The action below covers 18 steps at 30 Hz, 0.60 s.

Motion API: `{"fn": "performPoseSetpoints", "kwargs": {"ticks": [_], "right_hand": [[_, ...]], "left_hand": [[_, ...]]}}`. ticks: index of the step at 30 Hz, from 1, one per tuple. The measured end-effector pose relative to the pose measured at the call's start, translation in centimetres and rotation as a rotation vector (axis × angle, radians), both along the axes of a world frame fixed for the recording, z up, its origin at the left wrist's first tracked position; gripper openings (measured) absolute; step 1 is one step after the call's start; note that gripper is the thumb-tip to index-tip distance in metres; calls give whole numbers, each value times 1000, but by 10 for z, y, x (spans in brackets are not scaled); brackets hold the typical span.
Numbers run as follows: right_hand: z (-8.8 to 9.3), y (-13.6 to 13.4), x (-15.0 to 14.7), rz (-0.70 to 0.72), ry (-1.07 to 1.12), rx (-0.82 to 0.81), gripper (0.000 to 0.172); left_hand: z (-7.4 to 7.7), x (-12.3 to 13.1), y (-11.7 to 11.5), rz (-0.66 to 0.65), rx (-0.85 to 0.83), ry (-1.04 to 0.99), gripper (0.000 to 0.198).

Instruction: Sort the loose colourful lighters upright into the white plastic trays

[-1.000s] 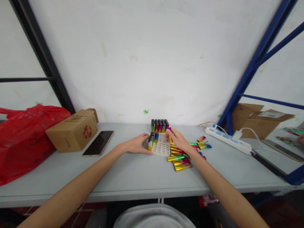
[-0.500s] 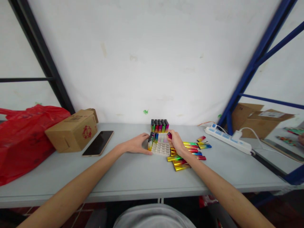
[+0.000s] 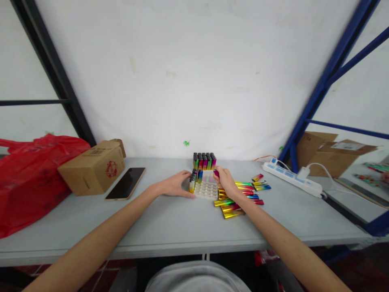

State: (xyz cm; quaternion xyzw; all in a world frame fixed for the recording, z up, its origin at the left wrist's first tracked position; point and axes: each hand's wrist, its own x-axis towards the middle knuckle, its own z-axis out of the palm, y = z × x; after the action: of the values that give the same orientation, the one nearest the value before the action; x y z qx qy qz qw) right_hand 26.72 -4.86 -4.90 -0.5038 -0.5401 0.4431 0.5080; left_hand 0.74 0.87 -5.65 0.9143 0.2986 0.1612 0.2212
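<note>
A white tray (image 3: 206, 190) with rows of round holes lies on the table. Several lighters (image 3: 192, 184) with shiny multicoloured bodies stand upright at its left end. My left hand (image 3: 176, 185) curves around that end, thumb at the front corner and fingers toward the back, gripping the tray. Above the tray's right side, my right hand (image 3: 225, 181) is closed on another lighter (image 3: 216, 173); only its purple-red end shows. Beneath and beside my right wrist lies a loose pile of lighters (image 3: 232, 208), yellow, red, green and blue, partly hidden by the forearm.
Behind the tray stands a block of upright lighters (image 3: 204, 161). To the left are a phone (image 3: 127, 183), a cardboard box (image 3: 92, 168) and a red plastic bag (image 3: 36, 178). A power strip (image 3: 291, 178) with cables lies right, near a blue frame (image 3: 313, 95) and an opened carton (image 3: 330, 156).
The lighter in my right hand has shifted very slightly left. My left hand and the tray stay where they were.
</note>
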Motion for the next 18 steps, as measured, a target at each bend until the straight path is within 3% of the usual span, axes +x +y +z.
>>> {"fn": "performPoseSetpoints", "kwargs": {"ticks": [9, 18], "right_hand": [[-3, -1, 2, 61, -183, 175, 68], [6, -12, -4, 6, -563, 544, 47]], "left_hand": [[1, 2, -1, 0, 4, 13, 103], [2, 1, -2, 8, -2, 16, 102]]}}
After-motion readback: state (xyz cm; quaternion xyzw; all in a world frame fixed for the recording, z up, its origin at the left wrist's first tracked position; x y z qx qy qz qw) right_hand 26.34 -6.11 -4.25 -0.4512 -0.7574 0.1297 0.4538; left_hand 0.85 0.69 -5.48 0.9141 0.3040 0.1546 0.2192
